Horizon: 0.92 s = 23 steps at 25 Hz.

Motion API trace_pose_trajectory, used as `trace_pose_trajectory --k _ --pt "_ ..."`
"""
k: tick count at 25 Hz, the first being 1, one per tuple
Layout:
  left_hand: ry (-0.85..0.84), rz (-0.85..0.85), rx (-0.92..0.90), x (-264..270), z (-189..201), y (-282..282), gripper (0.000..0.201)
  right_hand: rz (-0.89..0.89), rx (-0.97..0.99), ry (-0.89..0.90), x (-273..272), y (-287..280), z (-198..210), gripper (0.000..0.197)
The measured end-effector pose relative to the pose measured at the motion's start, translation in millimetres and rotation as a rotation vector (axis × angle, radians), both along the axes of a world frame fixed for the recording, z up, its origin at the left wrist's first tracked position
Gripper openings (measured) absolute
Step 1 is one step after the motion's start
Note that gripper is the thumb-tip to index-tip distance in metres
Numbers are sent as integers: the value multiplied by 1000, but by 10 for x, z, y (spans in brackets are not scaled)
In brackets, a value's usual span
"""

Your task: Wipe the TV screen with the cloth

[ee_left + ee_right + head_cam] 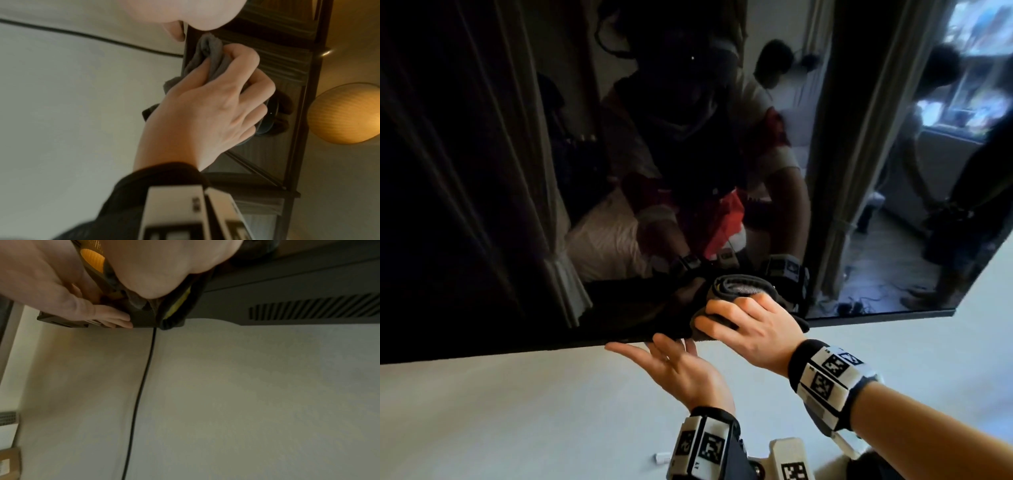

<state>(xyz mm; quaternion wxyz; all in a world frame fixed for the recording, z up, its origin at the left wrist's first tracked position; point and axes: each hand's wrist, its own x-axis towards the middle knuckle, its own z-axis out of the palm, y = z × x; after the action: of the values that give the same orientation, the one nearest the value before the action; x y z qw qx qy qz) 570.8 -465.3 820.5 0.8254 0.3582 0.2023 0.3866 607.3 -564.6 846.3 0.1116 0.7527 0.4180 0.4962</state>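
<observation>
The dark, glossy TV screen (517, 171) fills the upper head view and mirrors the room. My right hand (736, 318) grips a bunched dark grey cloth (736, 286) and presses it against the screen just above its bottom edge, right of centre. The left wrist view shows the same cloth (207, 53) crumpled under the curled fingers of the right hand (205, 105). My left hand (674, 363) is palm-up under the TV's bottom edge, thumb pointing left. Its straight fingers (115, 319) touch the rear underside of the TV and hold nothing.
A plain white wall (517, 411) lies below the TV. A thin black cable (144, 386) hangs down it from the TV's vented back (308, 308). A round yellow lamp (345, 113) glows beside the screen. A small white item (661, 457) lies low in the head view.
</observation>
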Motion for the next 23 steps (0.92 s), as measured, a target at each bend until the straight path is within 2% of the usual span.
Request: trace_pose_trajectory --k 5,11,16,20,23 --pt "10 -38 -4 -16 52 -638 65 -11 -30 -5 30 -621 -4 36" --pt "-7 -29 19 32 19 -1587 65 -3 -54 0 81 -1594 -2 34" --pt "46 -65 37 65 35 -2366 63 8 -104 10 140 -2476 -10 34" --pt "33 -131 -8 89 62 -2719 62 74 -148 -5 186 -2892 33 30" --pt "45 -155 57 1 18 -2775 59 93 -168 17 162 -2985 80 28"
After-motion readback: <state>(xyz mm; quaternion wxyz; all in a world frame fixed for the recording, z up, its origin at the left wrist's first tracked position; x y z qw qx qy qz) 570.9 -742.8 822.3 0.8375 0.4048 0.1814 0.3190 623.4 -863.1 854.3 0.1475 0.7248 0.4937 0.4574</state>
